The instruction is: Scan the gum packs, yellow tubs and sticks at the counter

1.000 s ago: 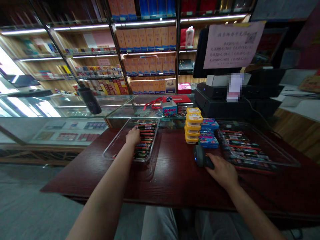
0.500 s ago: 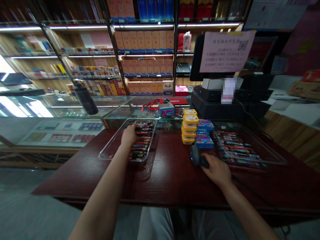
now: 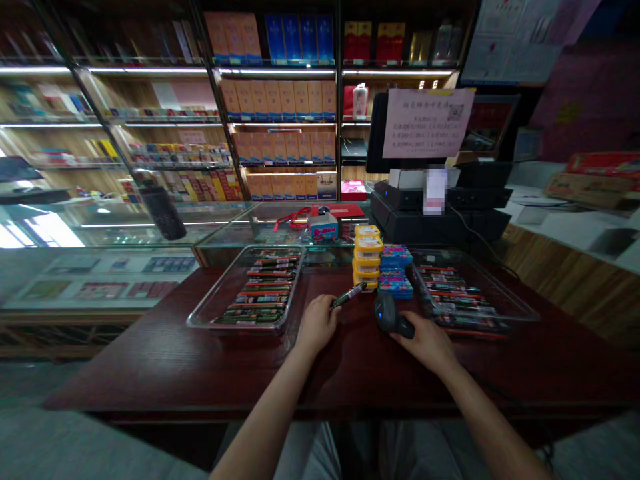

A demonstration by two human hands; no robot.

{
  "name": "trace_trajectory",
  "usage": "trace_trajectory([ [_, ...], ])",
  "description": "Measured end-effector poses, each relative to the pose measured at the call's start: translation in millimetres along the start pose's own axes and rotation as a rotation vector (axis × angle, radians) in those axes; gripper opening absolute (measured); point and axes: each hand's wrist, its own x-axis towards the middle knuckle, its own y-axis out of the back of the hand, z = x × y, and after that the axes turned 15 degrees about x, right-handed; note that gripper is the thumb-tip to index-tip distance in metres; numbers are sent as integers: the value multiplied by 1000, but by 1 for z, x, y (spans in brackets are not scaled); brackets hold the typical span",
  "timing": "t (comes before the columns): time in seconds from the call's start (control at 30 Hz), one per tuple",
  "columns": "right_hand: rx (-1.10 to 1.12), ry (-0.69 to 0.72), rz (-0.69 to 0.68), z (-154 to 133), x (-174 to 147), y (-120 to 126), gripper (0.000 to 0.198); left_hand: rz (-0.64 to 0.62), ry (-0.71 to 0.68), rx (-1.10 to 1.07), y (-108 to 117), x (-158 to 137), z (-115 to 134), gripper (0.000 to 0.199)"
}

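My left hand is closed on one end of a slim dark wrapped stick with a pale label. The stick points up and right over the table, its far end by the yellow-lidded tubs. My right hand grips a black barcode scanner, whose blue light is lit and whose head faces left toward the stick. To the left, a clear plastic tray holds a row of similar sticks. Another clear tray with such sticks lies to the right of the scanner.
Blue packets are stacked beside the tubs. Behind them stand a small blue-and-white box and a black monitor with a paper sign. A dark bottle is on the glass counter. The scanner's cable trails right across the table.
My left hand has moved right, out of the left tray, bringing a stick over the table near the scanner. My right hand still holds the scanner. The view has shifted slightly.
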Motion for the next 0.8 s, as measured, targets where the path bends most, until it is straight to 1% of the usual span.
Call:
trace_trajectory([
  [0.1,233,-15,0,3,-3,4,42,-42,73,10,-20,-3,3,12],
  [0.17,372,-1,8,5,-6,7,43,-58,90,48,-27,-4,5,11],
  [0.23,486,-18,11,3,-9,10,46,-67,97,97,-31,-4,7,10],
  [0.33,650,-134,-64,-2,-15,14,52,-80,103,151,-33,-4,8,10],
  [0.4,743,-214,-133,-6,-19,17,52,-96,101,177,-33,-4,9,8],
  [0.47,791,-244,-167,-9,-21,18,49,-109,98,204,-32,-3,10,7],
  [0.6,794,-254,-204,-15,-23,20,47,-117,92,247,-32,-4,13,8],
  [0.8,809,-267,-238,-22,-23,22,46,-102,87,238,-33,-6,13,9],
])
